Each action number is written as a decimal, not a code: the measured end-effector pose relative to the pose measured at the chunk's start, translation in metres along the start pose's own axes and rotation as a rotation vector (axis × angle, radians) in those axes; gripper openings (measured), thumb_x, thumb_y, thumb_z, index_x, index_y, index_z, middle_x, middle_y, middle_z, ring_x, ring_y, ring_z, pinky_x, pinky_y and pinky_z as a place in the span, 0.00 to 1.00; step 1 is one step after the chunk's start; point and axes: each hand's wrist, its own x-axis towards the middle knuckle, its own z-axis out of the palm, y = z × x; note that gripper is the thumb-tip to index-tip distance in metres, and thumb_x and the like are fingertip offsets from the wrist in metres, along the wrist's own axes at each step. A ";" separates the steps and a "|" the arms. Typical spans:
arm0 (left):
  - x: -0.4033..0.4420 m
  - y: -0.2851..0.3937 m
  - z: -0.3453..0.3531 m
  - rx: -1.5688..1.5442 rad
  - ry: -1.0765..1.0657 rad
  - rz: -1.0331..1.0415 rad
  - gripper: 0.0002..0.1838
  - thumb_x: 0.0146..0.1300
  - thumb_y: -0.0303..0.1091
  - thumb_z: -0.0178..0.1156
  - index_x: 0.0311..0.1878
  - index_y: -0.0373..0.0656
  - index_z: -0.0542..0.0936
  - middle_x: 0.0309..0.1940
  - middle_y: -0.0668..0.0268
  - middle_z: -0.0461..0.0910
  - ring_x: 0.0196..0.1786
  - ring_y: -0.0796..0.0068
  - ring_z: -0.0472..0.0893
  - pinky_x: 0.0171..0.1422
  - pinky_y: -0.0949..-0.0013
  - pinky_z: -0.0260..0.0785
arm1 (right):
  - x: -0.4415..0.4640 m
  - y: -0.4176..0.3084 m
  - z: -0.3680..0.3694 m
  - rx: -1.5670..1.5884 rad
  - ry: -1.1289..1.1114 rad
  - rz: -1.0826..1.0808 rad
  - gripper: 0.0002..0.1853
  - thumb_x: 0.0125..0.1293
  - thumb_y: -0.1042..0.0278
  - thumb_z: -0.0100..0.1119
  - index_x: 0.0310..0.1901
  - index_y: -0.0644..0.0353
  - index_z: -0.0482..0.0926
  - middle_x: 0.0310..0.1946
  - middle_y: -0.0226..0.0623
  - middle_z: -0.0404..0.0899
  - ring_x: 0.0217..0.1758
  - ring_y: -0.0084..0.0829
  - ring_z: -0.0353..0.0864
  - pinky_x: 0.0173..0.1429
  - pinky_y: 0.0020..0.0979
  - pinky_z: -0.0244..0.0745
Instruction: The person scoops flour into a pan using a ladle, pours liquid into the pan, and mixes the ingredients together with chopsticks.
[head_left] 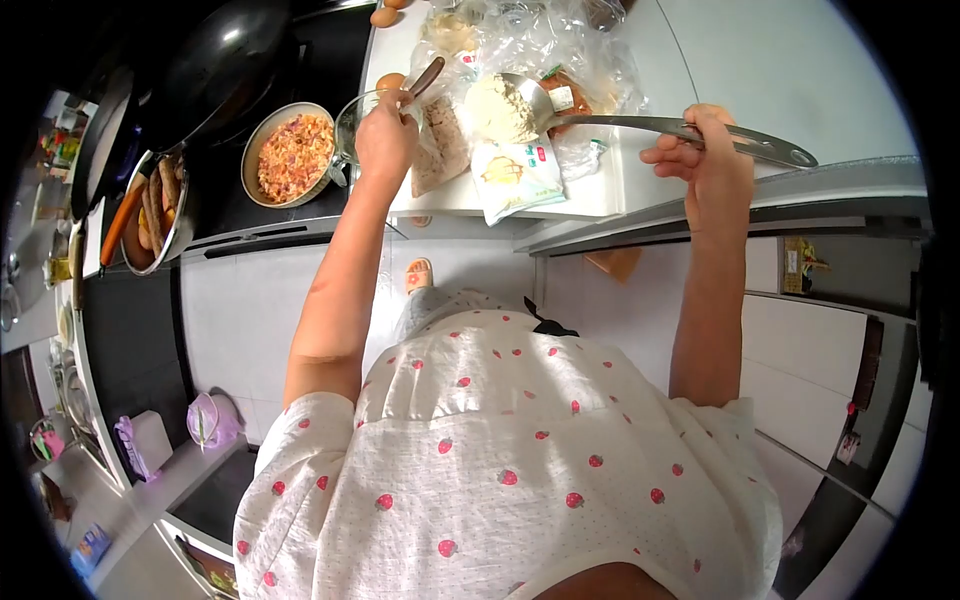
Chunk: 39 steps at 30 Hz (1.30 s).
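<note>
Pinching the ladle's (640, 122) handle, the right hand's grip (715, 160) positions white powder (498, 110) over the printed bag (515, 180), presumably containing spills; the left hand's grip (388, 135) encloses a brown handle (428, 77) beside the glass bowl (350, 118).

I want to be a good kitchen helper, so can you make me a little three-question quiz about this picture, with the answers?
1. Which hand holds the ladle?

2. True or false: the ladle is empty.

3. Where is the bowl of chopped food?
A) on the floor
B) on the black surface
C) in the ladle

Key:
1. The right hand.
2. False; pale powder is heaped in it.
3. B.
</note>
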 end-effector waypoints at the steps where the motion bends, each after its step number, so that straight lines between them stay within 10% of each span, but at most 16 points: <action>1: -0.001 0.000 0.001 0.000 0.000 0.001 0.12 0.53 0.29 0.54 0.43 0.47 0.75 0.27 0.53 0.79 0.33 0.53 0.79 0.40 0.56 0.69 | 0.000 0.002 0.002 0.000 0.001 0.000 0.12 0.58 0.63 0.46 0.35 0.65 0.68 0.19 0.41 0.74 0.20 0.34 0.80 0.22 0.23 0.72; 16: -0.018 0.001 0.002 -0.232 0.121 -0.011 0.11 0.51 0.28 0.54 0.40 0.40 0.77 0.25 0.54 0.79 0.30 0.55 0.79 0.37 0.60 0.70 | -0.003 0.011 0.015 0.037 -0.098 0.070 0.09 0.61 0.66 0.45 0.33 0.63 0.67 0.19 0.41 0.74 0.18 0.33 0.80 0.18 0.20 0.71; 23: -0.076 -0.020 -0.020 -0.817 0.119 -0.248 0.11 0.57 0.24 0.48 0.42 0.35 0.75 0.23 0.61 0.77 0.20 0.81 0.74 0.25 0.76 0.67 | -0.005 -0.016 0.035 0.070 -0.291 -0.021 0.10 0.62 0.64 0.45 0.33 0.64 0.67 0.19 0.41 0.74 0.18 0.32 0.79 0.18 0.20 0.69; 39: -0.241 -0.237 -0.200 -0.768 0.442 -0.769 0.09 0.57 0.27 0.49 0.38 0.34 0.75 0.26 0.63 0.77 0.22 0.78 0.74 0.24 0.75 0.66 | -0.173 -0.035 0.303 0.126 -0.972 0.127 0.09 0.62 0.66 0.43 0.33 0.63 0.68 0.18 0.39 0.73 0.16 0.31 0.78 0.16 0.20 0.70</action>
